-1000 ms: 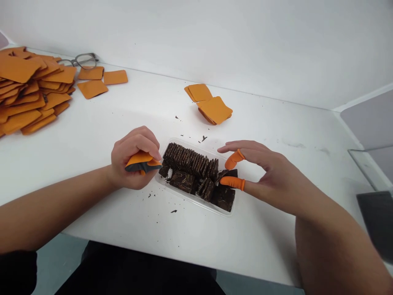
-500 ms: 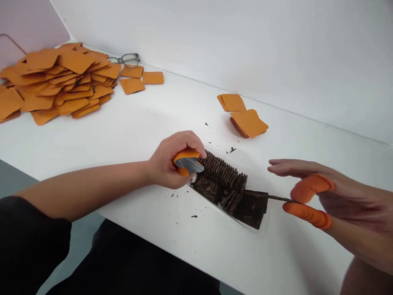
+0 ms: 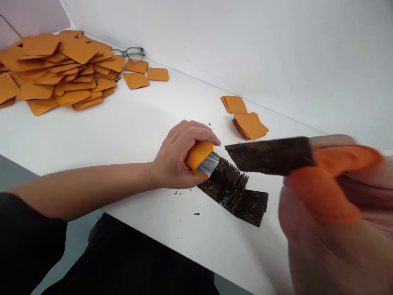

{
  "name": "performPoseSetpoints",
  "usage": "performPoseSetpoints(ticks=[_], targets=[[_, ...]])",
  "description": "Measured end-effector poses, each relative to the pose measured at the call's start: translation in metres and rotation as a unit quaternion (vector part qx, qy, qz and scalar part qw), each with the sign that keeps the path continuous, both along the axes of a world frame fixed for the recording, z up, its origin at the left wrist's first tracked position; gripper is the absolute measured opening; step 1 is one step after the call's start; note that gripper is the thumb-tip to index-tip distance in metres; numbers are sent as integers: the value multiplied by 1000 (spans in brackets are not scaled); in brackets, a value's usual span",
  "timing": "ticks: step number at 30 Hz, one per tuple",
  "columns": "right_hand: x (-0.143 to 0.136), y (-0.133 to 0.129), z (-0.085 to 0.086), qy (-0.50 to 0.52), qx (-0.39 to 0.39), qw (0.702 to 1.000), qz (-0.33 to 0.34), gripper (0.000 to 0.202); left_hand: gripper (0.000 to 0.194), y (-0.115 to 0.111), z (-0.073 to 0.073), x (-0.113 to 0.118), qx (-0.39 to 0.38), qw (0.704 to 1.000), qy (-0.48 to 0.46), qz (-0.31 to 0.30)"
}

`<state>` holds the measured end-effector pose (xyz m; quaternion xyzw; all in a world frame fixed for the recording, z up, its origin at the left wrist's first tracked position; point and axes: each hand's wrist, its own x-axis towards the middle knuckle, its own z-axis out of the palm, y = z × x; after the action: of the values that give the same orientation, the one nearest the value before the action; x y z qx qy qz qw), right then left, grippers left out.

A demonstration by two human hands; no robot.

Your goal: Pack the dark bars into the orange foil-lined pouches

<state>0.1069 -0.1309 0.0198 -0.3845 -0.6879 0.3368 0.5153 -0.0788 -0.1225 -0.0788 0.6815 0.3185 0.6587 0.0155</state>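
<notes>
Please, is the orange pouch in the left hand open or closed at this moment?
Open: the mouth of the orange pouch gapes in the left hand, showing silvery lining. Whether anything lies inside, I cannot tell.

Left forearm (image 3: 101, 184) stretched out, left grip (image 3: 176, 157) curled; right grip (image 3: 340, 241) close to camera, thumb (image 3: 322, 194) and forefinger (image 3: 346, 157) pinched.

A big white wall (image 3: 291, 61) fills the top. In the upper left, a pale pink panel (image 3: 33, 16) meets it. A white table (image 3: 129, 131) runs across the middle. Gray floor (image 3: 14, 176) peeks out at the left edge and the bottom. The light is soft.
</notes>
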Motion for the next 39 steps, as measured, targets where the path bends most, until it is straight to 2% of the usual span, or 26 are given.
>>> performPoseSetpoints(ticks=[3, 9, 13, 16, 20, 23, 27, 31, 36, 39], targets=[[-7, 7, -15, 77, -40, 996, 13, 11, 39, -2, 2, 5, -21, 1000, -16, 11], [-23, 15, -30, 183, 44, 981, -40, 19, 44, -5, 4, 24, -84, 993, -87, 16], [-28, 15, -33, 203, 55, 975, -67, 25, 49, -1, 8, 27, -114, 985, -128, -9], [-30, 13, -31, 198, 66, 974, -89, 31, 47, 2, 11, 27, -96, 987, -131, 12], [-35, 10, -32, 192, 142, 965, -108, 32, 45, 3, 13, 28, -71, 992, -98, 44], [-35, 8, -36, 170, 148, 971, -82, 25, 49, 3, 11, 29, -79, 992, -85, 53], [-29, 5, -40, 120, 117, 985, -27, 13, 52, 6, 9, 25, -97, 989, -83, 81], [-23, 2, -37, 73, 90, 993, 3, 20, 50, 8, 9, 22, -77, 989, -71, 106], [-16, 1, -28, -84, 2, 996, 33, 12, 45, 6, 7, 26, -47, 992, -60, 105], [-11, 3, -25, -150, -6, 988, 40, 8, 45, 7, 4, 28, -42, 991, -74, 98]])
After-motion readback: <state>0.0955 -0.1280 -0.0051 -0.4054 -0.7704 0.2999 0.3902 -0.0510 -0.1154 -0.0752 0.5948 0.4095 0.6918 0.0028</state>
